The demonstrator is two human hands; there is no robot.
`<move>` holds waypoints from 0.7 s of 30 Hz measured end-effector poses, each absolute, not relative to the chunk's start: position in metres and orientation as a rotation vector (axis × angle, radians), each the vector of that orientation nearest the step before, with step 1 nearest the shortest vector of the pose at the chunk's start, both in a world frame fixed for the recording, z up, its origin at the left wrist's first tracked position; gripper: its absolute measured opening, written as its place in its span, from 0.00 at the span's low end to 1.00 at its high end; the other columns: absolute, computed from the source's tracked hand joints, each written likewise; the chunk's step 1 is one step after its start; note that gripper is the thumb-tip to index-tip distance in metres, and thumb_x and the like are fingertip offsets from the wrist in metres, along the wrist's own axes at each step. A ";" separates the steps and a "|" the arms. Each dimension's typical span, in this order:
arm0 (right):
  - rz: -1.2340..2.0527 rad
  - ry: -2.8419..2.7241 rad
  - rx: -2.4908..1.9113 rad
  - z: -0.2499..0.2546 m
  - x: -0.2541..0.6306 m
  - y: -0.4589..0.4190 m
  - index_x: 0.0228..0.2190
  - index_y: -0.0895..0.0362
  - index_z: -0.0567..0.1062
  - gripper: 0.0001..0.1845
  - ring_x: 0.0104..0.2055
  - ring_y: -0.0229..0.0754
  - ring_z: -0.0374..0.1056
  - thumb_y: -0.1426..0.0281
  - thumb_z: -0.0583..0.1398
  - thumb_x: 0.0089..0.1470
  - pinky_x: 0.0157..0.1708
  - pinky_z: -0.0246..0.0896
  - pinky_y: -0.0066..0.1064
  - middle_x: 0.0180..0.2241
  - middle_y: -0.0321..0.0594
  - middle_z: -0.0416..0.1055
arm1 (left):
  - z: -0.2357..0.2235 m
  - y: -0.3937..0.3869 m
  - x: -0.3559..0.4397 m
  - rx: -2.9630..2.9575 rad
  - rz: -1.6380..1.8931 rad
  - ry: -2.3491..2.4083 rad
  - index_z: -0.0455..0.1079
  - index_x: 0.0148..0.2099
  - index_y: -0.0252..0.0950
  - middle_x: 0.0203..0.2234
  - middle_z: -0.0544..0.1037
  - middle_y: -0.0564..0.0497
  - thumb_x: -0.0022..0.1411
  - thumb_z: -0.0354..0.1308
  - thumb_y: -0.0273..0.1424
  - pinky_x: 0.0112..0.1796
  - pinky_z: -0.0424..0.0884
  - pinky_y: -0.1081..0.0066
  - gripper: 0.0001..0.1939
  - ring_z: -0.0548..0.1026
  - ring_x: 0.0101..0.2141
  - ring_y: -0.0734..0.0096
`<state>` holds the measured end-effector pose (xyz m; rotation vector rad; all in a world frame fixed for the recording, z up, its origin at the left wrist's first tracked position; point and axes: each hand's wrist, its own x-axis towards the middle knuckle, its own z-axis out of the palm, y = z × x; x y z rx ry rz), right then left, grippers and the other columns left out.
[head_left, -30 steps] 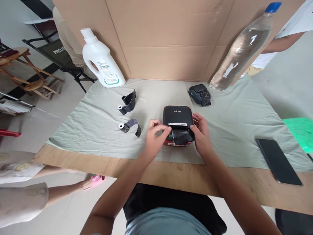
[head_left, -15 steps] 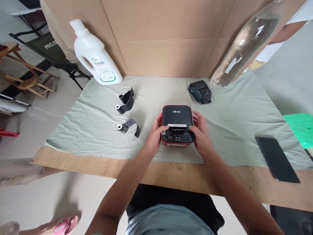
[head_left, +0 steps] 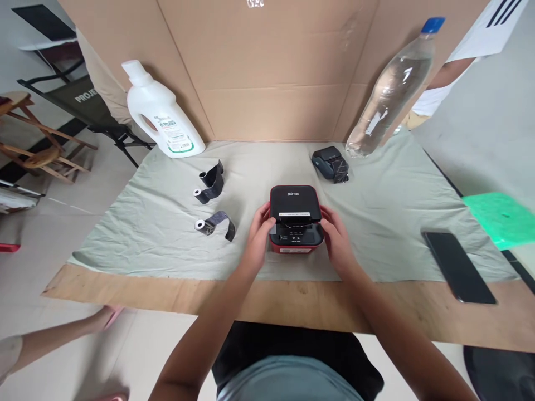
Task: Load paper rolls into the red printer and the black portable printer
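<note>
A black-and-red label printer (head_left: 296,201) sits on the cloth in front of me. Its black lid carries a white strip, and a dark gap shows below the lid's front edge. My left hand (head_left: 258,236) grips the printer's left side, thumb at the lid's front corner. On the opposite side my right hand (head_left: 337,239) holds it the same way; the fingers behind are partly hidden. To the left lie a partly unrolled black label roll (head_left: 209,184) and a second one (head_left: 215,224) nearer me. Behind the printer, to the right, rests a small dark portable printer (head_left: 330,164).
A white detergent bottle (head_left: 161,114) and a water-filled plastic bottle (head_left: 390,97) stand before a cardboard panel (head_left: 267,111). A phone (head_left: 458,267) lies at the right front edge, near a green plastic item (head_left: 499,217). Other people are partly visible around the table.
My thumbs have shifted outward from the printer's top to the lid's side corners, and the gap below the lid looks wider. The camera view has tilted up slightly.
</note>
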<state>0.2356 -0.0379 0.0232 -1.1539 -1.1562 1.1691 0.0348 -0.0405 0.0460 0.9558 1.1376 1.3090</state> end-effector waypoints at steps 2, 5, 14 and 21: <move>1.171 -1.211 -1.161 0.024 0.240 -0.048 0.56 0.44 0.73 0.21 0.63 0.49 0.65 0.54 0.58 0.64 0.63 0.62 0.47 0.59 0.38 0.71 | 0.046 -0.045 0.034 0.946 1.302 1.163 0.66 0.64 0.43 0.66 0.67 0.49 0.67 0.56 0.37 0.66 0.62 0.58 0.24 0.62 0.68 0.58; 1.147 -1.234 -1.190 0.032 0.244 -0.052 0.56 0.44 0.73 0.22 0.62 0.49 0.66 0.53 0.59 0.64 0.62 0.63 0.48 0.59 0.39 0.71 | 0.050 -0.047 0.031 0.908 1.263 1.225 0.62 0.68 0.46 0.69 0.63 0.49 0.69 0.56 0.43 0.65 0.63 0.56 0.27 0.60 0.69 0.55; 0.904 -1.313 -1.152 0.069 0.233 0.032 0.59 0.39 0.70 0.27 0.57 0.49 0.69 0.49 0.61 0.60 0.55 0.68 0.47 0.59 0.38 0.70 | 0.055 -0.008 0.031 1.143 1.344 1.265 0.62 0.68 0.51 0.69 0.62 0.52 0.69 0.55 0.51 0.65 0.61 0.60 0.29 0.59 0.69 0.58; 0.865 -1.363 -1.105 0.072 0.227 0.051 0.49 0.46 0.75 0.23 0.55 0.49 0.70 0.48 0.63 0.58 0.52 0.69 0.42 0.52 0.39 0.76 | 0.078 -0.020 0.014 2.465 1.055 1.201 0.74 0.58 0.45 0.47 0.73 0.45 0.60 0.65 0.54 0.54 0.61 0.55 0.29 0.68 0.50 0.56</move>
